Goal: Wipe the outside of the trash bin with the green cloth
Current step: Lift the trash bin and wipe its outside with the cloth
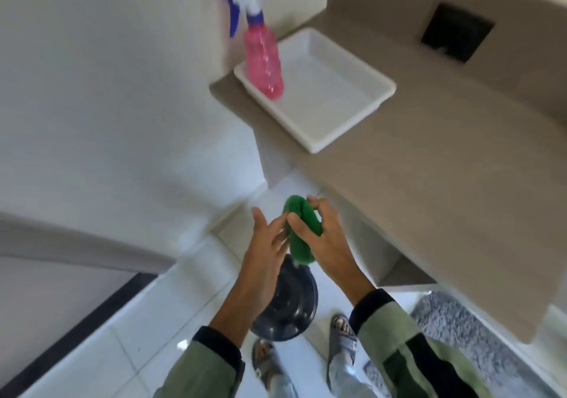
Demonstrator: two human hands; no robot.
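Head view: I see my right hand (pixel 325 238) clamped around the green cloth (pixel 299 232), thumb on one side and fingers wrapped over the other, the cloth bunched into a roll and held in mid-air. My left hand (pixel 270 244) is spread, fingers extended, its fingertips touching the left side of the cloth. The trash bin (pixel 291 302), dark and round with a domed lid, stands on the white tiled floor (pixel 122 345) directly beneath both hands, near my sandalled feet (pixel 343 333); neither hand contacts it. On the right, a beige bench (pixel 429 167) carries a white tray (pixel 325 96) at its far left end. A pink spray bottle (pixel 264 63) with a blue trigger stands tilted in the tray's far left corner. A grey mat (pixel 478 333) lies on the floor, near right.
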